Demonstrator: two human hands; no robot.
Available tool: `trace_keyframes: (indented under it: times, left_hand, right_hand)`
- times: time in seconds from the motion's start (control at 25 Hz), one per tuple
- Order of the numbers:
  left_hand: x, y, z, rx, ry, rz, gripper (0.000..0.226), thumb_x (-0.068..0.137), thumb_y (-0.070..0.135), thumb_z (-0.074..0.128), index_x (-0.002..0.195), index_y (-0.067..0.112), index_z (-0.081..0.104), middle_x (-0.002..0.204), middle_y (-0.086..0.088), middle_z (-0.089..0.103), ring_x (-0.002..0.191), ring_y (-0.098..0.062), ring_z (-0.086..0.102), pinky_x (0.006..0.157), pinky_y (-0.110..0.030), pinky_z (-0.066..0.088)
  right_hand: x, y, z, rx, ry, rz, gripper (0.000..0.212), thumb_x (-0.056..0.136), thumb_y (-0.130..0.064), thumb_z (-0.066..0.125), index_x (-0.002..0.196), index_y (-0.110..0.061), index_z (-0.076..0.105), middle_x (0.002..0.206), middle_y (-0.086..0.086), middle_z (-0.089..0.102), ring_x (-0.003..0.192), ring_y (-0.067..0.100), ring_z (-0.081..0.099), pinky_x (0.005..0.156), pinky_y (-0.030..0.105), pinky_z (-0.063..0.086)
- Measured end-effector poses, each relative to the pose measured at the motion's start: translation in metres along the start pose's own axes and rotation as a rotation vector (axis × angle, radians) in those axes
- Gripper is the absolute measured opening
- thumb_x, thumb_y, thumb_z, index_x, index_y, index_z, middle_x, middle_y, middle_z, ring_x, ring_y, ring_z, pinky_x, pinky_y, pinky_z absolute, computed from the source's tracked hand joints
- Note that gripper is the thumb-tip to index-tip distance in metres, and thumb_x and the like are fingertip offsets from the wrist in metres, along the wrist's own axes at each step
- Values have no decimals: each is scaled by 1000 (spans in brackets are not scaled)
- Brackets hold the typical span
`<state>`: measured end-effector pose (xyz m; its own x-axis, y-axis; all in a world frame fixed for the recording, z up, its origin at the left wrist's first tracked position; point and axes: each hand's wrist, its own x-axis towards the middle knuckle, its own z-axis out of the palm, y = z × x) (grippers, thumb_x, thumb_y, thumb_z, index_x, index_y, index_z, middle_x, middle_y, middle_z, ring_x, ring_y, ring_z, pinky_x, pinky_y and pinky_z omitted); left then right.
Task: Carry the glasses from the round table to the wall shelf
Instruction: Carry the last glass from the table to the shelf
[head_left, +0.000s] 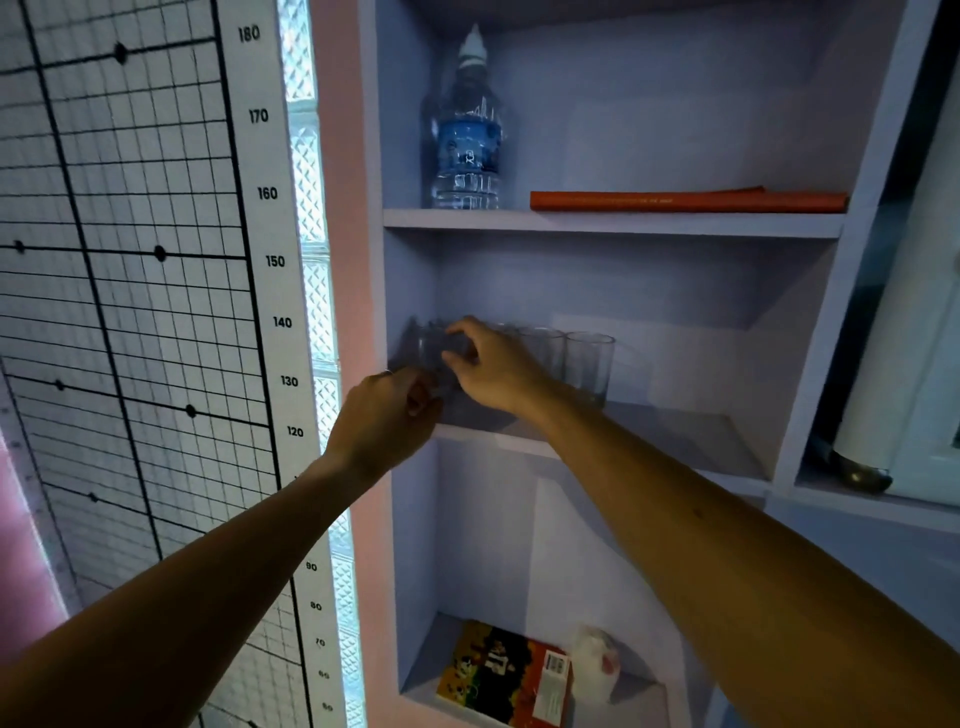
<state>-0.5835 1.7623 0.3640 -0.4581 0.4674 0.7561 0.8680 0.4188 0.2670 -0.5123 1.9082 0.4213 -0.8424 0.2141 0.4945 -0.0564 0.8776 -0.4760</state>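
Both hands set clear drinking glasses on the middle level of the wall shelf (613, 224).

The glasses stand upright in a row, long axis vertical, mouths up; the rightmost glass (589, 366) stands free and apart from the fingers, just right of the right hand (493, 366), with a neighbouring glass (545, 348) partly hidden behind that hand; the right hand's thumb and fingers curl around the rim of a blurred glass (434, 348) at the left end of the row, clamped on it; the left hand (387, 421) sits just below and in front, fingers curled together near that glass's base, though I cannot tell if they grip it; all are plain, transparent, straight-sided tumblers; a water bottle (467, 130) and an orange folder (685, 201) occupy the level above.
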Motion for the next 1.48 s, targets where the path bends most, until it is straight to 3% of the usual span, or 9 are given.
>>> trace_keyframes:
  times: [0.12,0.32,0.56,0.68,0.84,1.12,1.36,1.44,1.48]
  left_hand:
    - [1,1,1,10,19,-38,21,86,33,67,101,19,64,95,-3,74,81,-24,71,72,-31,57]
    - [-3,40,17,-55,192,74,29,82,43,71,87,16,60,84,0,68,69,-18,61,58,-16,39]
    - [17,112,64,-243,101,274,37,83,51,59,89,15,60,83,1,66,70,-16,61,61,-33,55]
    - [26,135,86,-283,14,300,41,84,55,55,94,16,62,86,0,70,73,-17,64,66,-39,58]
    - [37,139,102,-293,-70,318,36,87,52,57,101,19,62,93,1,71,81,-16,67,71,-39,59]
    - [42,132,113,-274,-190,226,43,85,50,62,122,30,57,108,7,70,89,-9,68,77,-35,61]
    - [42,134,111,-310,-230,186,41,86,46,64,122,25,60,110,5,71,89,-10,68,78,-35,60]
    - [41,134,108,-336,-209,188,40,85,42,66,120,22,62,108,3,71,88,-11,68,77,-36,60]
    - [42,132,104,-335,-176,195,37,85,38,68,117,20,64,106,0,71,87,-13,67,76,-37,59]
  right_hand:
    - [-7,-6,-4,-20,54,-56,16,97,-27,58,108,-16,54,106,11,68,87,24,61,78,39,52]
    - [-49,2,-45,-93,107,-107,11,94,-31,57,94,-27,47,92,4,62,81,19,59,70,34,52]
    - [-95,32,-103,-164,265,119,8,94,-26,52,99,-22,48,93,4,61,80,20,59,66,35,54]
    - [-110,46,-108,-139,333,273,12,94,-25,53,102,-21,45,89,2,54,75,16,57,56,25,47]
    - [-109,61,-107,-105,380,374,22,95,-26,58,113,-18,47,99,5,53,88,19,58,69,27,52]
    - [-102,77,-103,58,407,388,42,89,-4,60,128,-19,51,122,14,57,80,11,58,60,9,43]
    - [-97,87,-104,68,364,358,49,91,-9,60,137,-22,48,129,10,54,71,1,50,52,5,40]
    - [-98,88,-102,47,384,338,49,91,-16,63,137,-24,46,131,9,52,80,5,54,59,5,44]
    - [-98,89,-100,-3,404,313,52,90,-21,65,138,-26,44,134,9,49,94,10,56,73,11,50]
